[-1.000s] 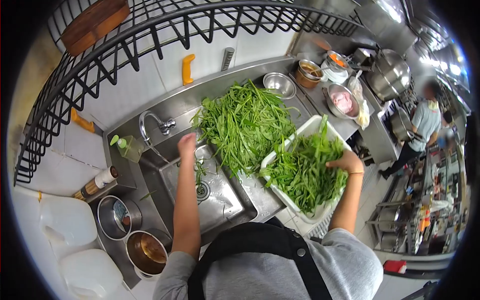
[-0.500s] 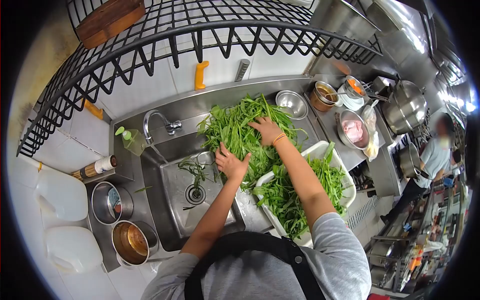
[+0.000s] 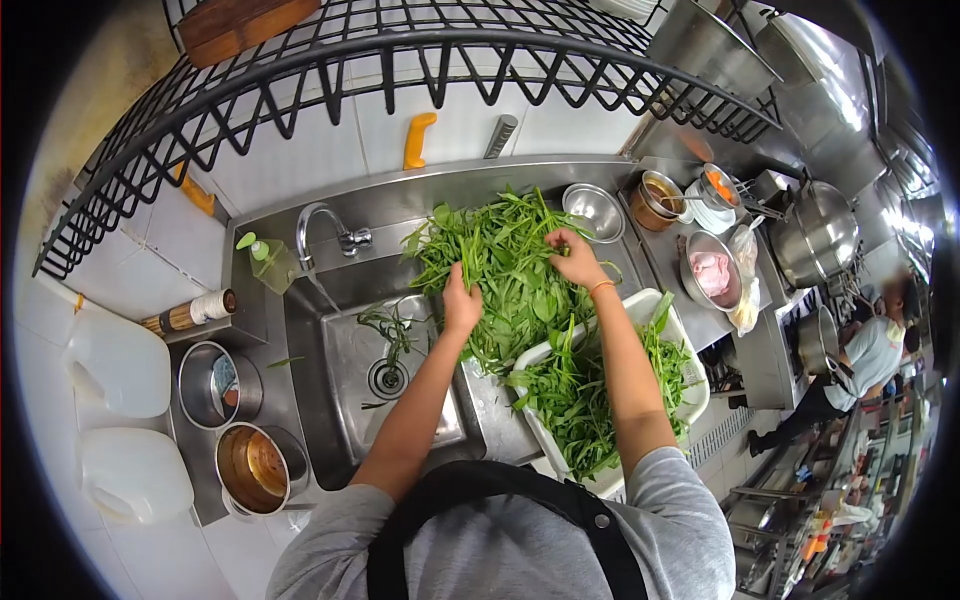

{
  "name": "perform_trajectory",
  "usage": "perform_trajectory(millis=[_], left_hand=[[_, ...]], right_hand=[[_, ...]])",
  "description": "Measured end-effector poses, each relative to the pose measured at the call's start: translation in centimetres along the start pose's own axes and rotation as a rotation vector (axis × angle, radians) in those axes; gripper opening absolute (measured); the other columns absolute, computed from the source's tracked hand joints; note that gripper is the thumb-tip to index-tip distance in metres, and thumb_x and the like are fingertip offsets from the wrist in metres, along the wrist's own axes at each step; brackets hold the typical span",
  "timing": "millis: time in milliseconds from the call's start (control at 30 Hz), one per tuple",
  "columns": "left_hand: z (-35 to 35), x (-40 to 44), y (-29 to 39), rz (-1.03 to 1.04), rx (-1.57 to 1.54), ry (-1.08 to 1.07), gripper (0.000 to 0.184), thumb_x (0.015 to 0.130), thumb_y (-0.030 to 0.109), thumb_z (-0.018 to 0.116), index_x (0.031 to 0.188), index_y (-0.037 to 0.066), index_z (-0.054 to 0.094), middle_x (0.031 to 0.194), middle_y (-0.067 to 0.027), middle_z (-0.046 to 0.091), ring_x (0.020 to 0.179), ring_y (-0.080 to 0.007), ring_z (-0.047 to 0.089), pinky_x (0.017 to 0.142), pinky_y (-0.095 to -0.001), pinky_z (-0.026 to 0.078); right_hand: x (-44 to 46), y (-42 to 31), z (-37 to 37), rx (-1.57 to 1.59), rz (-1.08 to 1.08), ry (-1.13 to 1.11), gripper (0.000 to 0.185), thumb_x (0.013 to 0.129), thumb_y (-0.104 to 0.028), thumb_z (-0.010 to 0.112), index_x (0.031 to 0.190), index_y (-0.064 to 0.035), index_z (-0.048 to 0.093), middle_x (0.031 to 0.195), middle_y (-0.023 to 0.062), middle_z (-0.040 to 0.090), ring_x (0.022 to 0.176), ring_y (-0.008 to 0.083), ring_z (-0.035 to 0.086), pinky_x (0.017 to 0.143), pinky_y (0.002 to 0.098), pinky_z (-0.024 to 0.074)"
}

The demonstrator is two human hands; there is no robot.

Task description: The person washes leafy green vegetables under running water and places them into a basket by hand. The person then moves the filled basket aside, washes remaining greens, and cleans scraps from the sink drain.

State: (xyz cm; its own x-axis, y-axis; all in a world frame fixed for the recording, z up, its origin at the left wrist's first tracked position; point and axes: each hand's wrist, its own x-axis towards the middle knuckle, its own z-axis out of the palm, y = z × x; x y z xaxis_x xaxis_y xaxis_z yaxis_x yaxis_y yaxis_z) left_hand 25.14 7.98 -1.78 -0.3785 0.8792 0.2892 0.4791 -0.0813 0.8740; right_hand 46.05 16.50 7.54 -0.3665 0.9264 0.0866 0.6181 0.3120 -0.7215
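A big heap of leafy greens (image 3: 510, 270) with long stems lies on the steel counter to the right of the sink (image 3: 355, 435). My left hand (image 3: 462, 302) is closed on greens at the heap's left edge, its fingertips partly hidden among the leaves. At the upper right of the heap, my right hand (image 3: 578, 260) has its fingers curled around some stems. Below my right forearm stands a white plastic basket (image 3: 692, 385) holding more greens. A few loose sprigs (image 3: 392, 335) lie in the sink near the drain, and water runs from the faucet (image 3: 325, 225).
A steel bowl (image 3: 594, 212) sits behind the heap. Pots (image 3: 255, 468) and white jugs (image 3: 120, 365) stand at left, with a soap bottle (image 3: 270, 262) by the faucet. Overhead hangs a black wire rack (image 3: 400, 60). Another person (image 3: 862, 360) stands far right.
Both hands have gone from spread on the heap to curled around greens. My right hand has shifted right, my left slightly. The view has tilted a little, and the other person has bent.
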Motion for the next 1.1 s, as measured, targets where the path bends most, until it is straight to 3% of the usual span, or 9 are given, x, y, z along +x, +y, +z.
perform_trajectory(millis=[33,133,200,400,467,533,667,867,1100], left_hand=[[-0.4,0.0,-0.8,-0.024,-0.101,-0.034,0.042,0.074,0.004,0.056,0.112,-0.001,0.039,0.099,-0.0254,0.051,0.091,-0.0417,0.050,0.079,-0.0405,0.041],[-0.8,-0.5,-2.6,-0.064,-0.151,-0.035,0.044,0.074,0.006,0.058,0.113,0.000,0.040,0.103,-0.0214,0.054,0.098,-0.0368,0.051,0.081,-0.0384,0.040],[-1.6,-0.9,-3.0,-0.109,-0.299,-0.034,0.045,0.074,0.005,0.057,0.116,0.004,0.040,0.106,-0.0191,0.055,0.100,-0.0355,0.051,0.081,-0.0373,0.040],[-5.4,-0.8,-5.1,-0.276,-0.518,0.086,0.037,0.077,0.000,0.048,0.112,0.005,0.041,0.102,-0.0096,0.055,0.093,-0.0202,0.051,0.082,-0.0305,0.039],[-6.0,-0.6,-5.9,-0.488,-0.968,-0.085,0.038,0.077,-0.003,0.046,0.114,0.005,0.040,0.105,-0.0089,0.053,0.095,-0.0191,0.050,0.082,-0.0294,0.039],[-6.4,-0.8,-6.0,-0.591,-1.029,-0.144,0.038,0.078,-0.004,0.045,0.115,0.004,0.039,0.107,-0.0087,0.051,0.095,-0.0184,0.049,0.082,-0.0286,0.039],[-6.4,-1.4,-6.2,-0.636,-0.917,-0.323,0.039,0.077,-0.004,0.046,0.115,0.003,0.039,0.106,-0.0088,0.052,0.094,-0.0180,0.050,0.080,-0.0290,0.041],[-9.1,-1.6,-8.7,-0.706,-0.989,-0.146,0.033,0.079,-0.002,0.045,0.111,0.004,0.040,0.102,-0.0109,0.055,0.084,-0.0189,0.056,0.071,-0.0301,0.046],[-16.5,1.5,-8.6,-0.679,-1.288,-0.115,0.033,0.082,0.003,0.040,0.115,0.008,0.036,0.113,-0.0172,0.049,0.090,-0.0307,0.054,0.071,-0.0458,0.049]], right_hand=[[0.5,0.3,1.6,0.065,0.135,0.107,0.054,0.065,-0.026,0.067,0.109,-0.0019,0.047,0.107,0.0191,0.050,0.098,0.0296,0.051,0.084,0.0380,0.0411],[0.9,-2.2,6.8,-0.468,0.406,0.410,0.069,0.065,-0.037,0.068,0.115,0.0004,0.040,0.111,0.0241,0.044,0.102,0.0325,0.047,0.087,0.0386,0.0404],[0.9,-2.8,7.6,-0.490,0.430,0.388,0.075,0.063,-0.043,0.070,0.115,0.0028,0.041,0.114,0.0247,0.044,0.103,0.0355,0.047,0.087,0.0402,0.0409],[2.0,-1.9,3.1,-0.213,0.536,0.557,0.040,0.067,-0.024,0.060,0.097,0.0025,0.057,0.090,0.0247,0.058,0.088,0.0362,0.056,0.078,0.0384,0.0446],[2.9,0.8,0.9,-0.071,0.433,0.651,0.035,0.069,-0.020,0.058,0.096,0.0016,0.058,0.090,0.0222,0.060,0.084,0.0323,0.059,0.074,0.0355,0.0443],[2.5,0.4,-1.3,0.207,0.275,0.778,0.025,0.071,-0.015,0.054,0.088,0.0015,0.057,0.078,0.0135,0.060,0.072,0.0231,0.056,0.068,0.0312,0.0427],[1.4,-4.2,-6.0,0.659,0.023,0.776,0.004,0.068,-0.005,0.050,0.071,-0.0052,0.048,0.067,-0.0002,0.044,0.065,0.0118,0.041,0.061,0.0245,0.0337],[0.2,-12.3,-10.4,0.872,-0.115,0.581,0.017,0.069,0.000,0.047,0.086,-0.0005,0.052,0.076,0.0060,0.056,0.066,0.0140,0.053,0.062,0.0240,0.0427],[1.2,-16.5,1.1,0.804,-0.097,0.172,0.035,0.063,-0.006,0.050,0.097,-0.0008,0.055,0.091,0.0050,0.059,0.086,0.0162,0.052,0.082,0.0271,0.0374]])
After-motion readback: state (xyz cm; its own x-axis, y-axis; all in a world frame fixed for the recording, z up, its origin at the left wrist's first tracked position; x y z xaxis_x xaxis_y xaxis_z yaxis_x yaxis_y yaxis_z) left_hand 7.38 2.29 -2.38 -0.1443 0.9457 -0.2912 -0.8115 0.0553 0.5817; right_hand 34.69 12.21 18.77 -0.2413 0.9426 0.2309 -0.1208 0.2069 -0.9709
